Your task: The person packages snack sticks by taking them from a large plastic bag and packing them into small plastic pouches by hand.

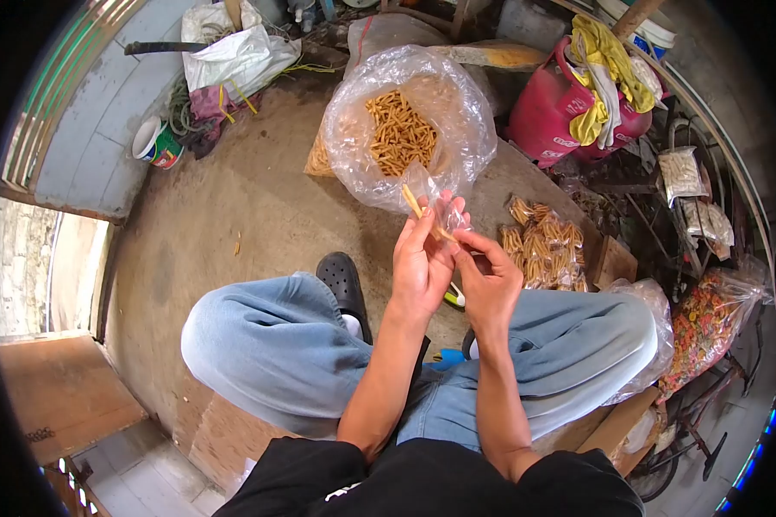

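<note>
My left hand [422, 263] is closed around a small clear plastic bag [420, 179], palm turned up. A pale yellow snack stick [411, 200] lies along the bag by my left thumb; whether it is inside cannot be made out. At the bag's lower end, my right hand [491, 280] has thumb and forefinger pinched together on it. Just beyond my hands stands a large open clear plastic bag [470, 108], with a heap of brown snack sticks [399, 133] in it. Several small filled packets of snack sticks [547, 248] lie in a pile to the right.
Pink gas cylinders [547, 108] with yellow cloth [608, 73] stand at the back right. A bag of colourful pieces [705, 323] is beside my right knee. A small bucket [155, 142] and a white sack [237, 56] stand at the back left on the concrete floor [259, 185].
</note>
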{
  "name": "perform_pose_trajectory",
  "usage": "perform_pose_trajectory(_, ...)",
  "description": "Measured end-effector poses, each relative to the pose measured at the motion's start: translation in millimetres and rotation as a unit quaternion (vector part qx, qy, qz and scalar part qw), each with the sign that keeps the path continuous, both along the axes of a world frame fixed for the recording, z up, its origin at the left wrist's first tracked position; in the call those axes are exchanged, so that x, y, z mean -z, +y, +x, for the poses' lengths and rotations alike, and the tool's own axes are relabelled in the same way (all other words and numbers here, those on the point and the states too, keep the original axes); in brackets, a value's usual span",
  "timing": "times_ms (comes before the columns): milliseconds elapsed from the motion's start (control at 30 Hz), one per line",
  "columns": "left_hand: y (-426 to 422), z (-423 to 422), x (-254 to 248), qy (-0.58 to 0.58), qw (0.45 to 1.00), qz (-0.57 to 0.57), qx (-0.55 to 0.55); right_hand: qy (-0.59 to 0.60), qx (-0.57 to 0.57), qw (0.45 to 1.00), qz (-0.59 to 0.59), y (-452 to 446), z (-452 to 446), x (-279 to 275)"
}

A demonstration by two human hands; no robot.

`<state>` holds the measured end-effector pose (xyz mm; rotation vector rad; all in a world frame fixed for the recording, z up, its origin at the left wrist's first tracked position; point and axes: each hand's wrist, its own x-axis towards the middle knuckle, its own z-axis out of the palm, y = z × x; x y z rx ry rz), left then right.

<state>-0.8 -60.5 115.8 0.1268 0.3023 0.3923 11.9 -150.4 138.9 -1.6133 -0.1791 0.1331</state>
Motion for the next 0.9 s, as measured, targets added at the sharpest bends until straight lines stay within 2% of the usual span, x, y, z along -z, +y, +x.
perform_pose_trajectory(67,-2,0,-6,0.003,1.000,-0.010,-0.011,-0.077,0.016,0.991,-0.104,-1,1,1)
perform_pose_trajectory(167,-7,-1,-8,-0.002,1.000,-0.001,-0.005,-0.025,0.042,0.997,-0.064,1,1,7)
perform_pose_trajectory(367,-19,-1,-9,0.012,0.999,0.046,0.017,0.000,0.056,0.998,0.037,7,0,20)
perform_pose_trajectory(467,-24,-1,-10,0.029,0.996,0.075,0.033,-0.050,0.041,0.998,-0.013,4,4,27)
perform_pose_trajectory(600,-25,-1,-8,0.037,0.994,0.094,0.043,-0.013,0.001,0.999,-0.039,0,8,13)
perform_pose_trajectory(667,-24,-1,-5,0.031,0.994,0.092,0.048,-0.058,-0.040,0.997,-0.040,1,11,8)
perform_pose_trajectory(800,-16,-1,-6,0.011,0.997,0.050,0.051,-0.059,-0.065,0.995,-0.049,-5,14,8)
perform_pose_trajectory(900,-15,-2,-6,-0.003,0.999,0.013,0.050,-0.103,-0.051,0.990,-0.080,-6,12,8)
